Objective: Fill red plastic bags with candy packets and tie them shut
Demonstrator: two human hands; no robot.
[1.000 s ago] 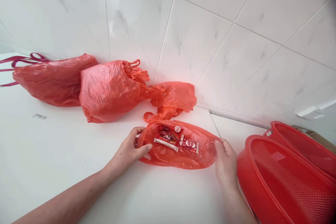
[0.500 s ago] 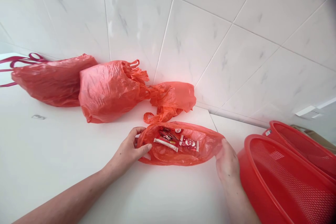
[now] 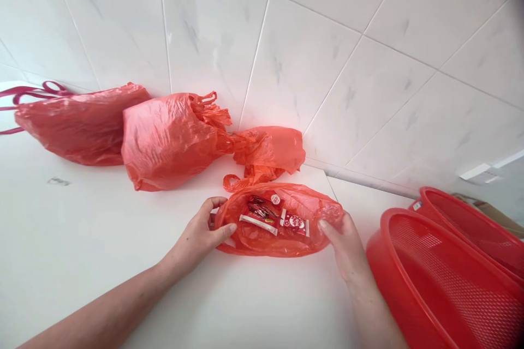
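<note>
Between my hands a red plastic bag lies on the white table with its mouth held wide. My left hand grips the left rim, thumb inside and fingers around the outside. At the opposite end my right hand pinches the right rim, its thumb lying over the edge on the inside. Down in the bag are red-and-white snack packets; one packet lies to the right, and another packet with a pale edge lies to the left. Part of the bag's contents is hidden by its folds.
Behind, along the tiled wall, sit a full red bag, a longer red bag with pink straps, and a crumpled red bag. Two red mesh baskets stand at the right. A wall socket is above them.
My right hand has shifted slightly left, and its thumb now shows over the inside of the rim. The bag's mouth is rounder and shows more of the packets. My left hand stays put.
</note>
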